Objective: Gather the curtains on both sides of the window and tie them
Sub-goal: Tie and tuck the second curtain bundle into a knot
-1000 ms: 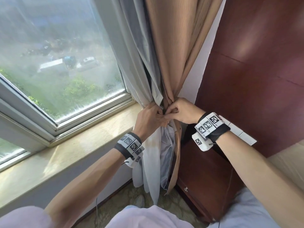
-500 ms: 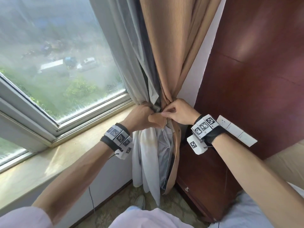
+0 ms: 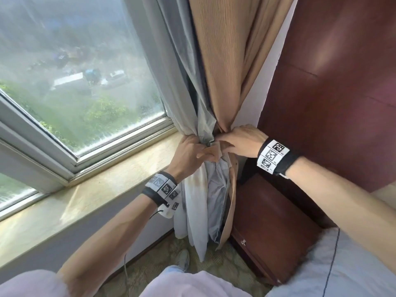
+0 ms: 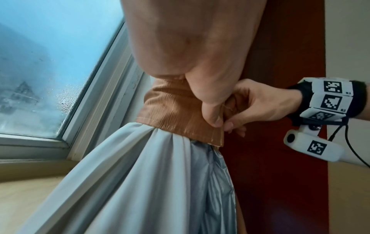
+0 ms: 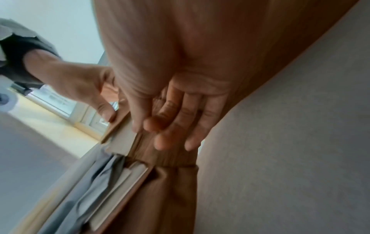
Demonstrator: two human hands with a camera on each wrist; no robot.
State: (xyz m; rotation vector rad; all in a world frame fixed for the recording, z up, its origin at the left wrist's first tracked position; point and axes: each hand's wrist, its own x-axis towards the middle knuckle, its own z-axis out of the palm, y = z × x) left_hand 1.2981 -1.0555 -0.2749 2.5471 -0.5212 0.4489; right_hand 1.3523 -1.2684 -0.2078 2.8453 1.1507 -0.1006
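The left hand (image 3: 188, 154) pinches the free end of the tan tieback band (image 4: 176, 114) with thumb and fingers. The right hand (image 3: 240, 140) grips the band's other end against the bundle. The gathered curtains (image 3: 216, 82), beside the window (image 3: 81, 86) at the wall corner, are judged soft, light and compressible. The band looks pliable, best held at its ends.
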